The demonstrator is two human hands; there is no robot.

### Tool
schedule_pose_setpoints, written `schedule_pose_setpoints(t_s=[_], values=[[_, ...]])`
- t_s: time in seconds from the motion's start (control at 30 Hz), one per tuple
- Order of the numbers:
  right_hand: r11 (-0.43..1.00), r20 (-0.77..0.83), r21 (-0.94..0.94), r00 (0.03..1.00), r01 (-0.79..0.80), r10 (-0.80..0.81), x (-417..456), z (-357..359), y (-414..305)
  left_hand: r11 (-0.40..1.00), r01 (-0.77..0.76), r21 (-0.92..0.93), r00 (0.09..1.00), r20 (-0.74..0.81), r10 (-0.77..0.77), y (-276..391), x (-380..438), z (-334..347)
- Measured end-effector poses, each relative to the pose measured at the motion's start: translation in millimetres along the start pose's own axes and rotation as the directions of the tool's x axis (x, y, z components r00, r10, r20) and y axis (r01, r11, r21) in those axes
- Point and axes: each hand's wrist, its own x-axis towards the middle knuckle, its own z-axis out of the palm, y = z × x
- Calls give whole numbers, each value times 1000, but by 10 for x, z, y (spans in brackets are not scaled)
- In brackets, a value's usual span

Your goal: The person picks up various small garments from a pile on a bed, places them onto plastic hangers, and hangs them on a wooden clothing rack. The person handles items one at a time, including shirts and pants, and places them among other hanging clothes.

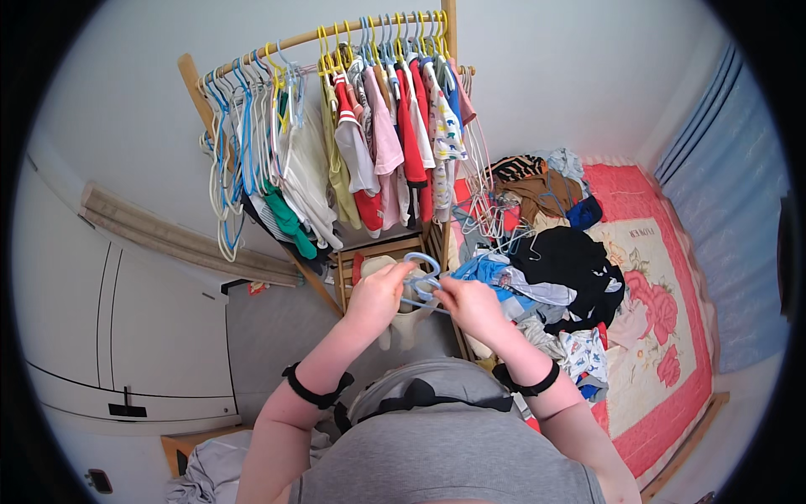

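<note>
A light-blue plastic clothes hanger (423, 306) is held up in front of my body, its hook pointing away from me. My left hand (376, 297) pinches it on one side near the hook. On the other side my right hand (469, 302) grips it; the fingers partly cover the hanger. Below it hangs a pale cream garment (406, 327), and I cannot tell whether it is on the hanger. Beyond my hands, a wooden clothes rack (302, 39) carries small shirts (384, 138) on yellow and blue hangers.
Bare hangers (223, 164) crowd the rack's left end. To the right, a bed with a red floral cover (655, 384) bears piled clothes (560, 271) and a tangle of white wire hangers (485, 201). A white door (138, 327) stands at left, a blue curtain (730, 208) at far right.
</note>
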Motion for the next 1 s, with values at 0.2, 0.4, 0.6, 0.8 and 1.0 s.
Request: schedule_pose_setpoints(t_s=[0.2,0.4,0.6,0.8,1.0], values=[[995,-94,89,994,-41,49,-76,-235,-8,982,94,-163,990,-84,-109,-84,87,-155],[986,-86,152,994,75,-63,88,213,30,603,349,-717,927,171,-333,259,43,91],[675,174,728,985,-120,-14,94,26,277,869,-229,439,909,-222,351,333,172,-494],[468,341,860,910,-201,-236,195,-111,393,908,-308,286,949,17,316,49,165,-628],[831,452,529,885,-169,-107,331,-32,694,956,-252,153,961,-79,266,105,139,-764]])
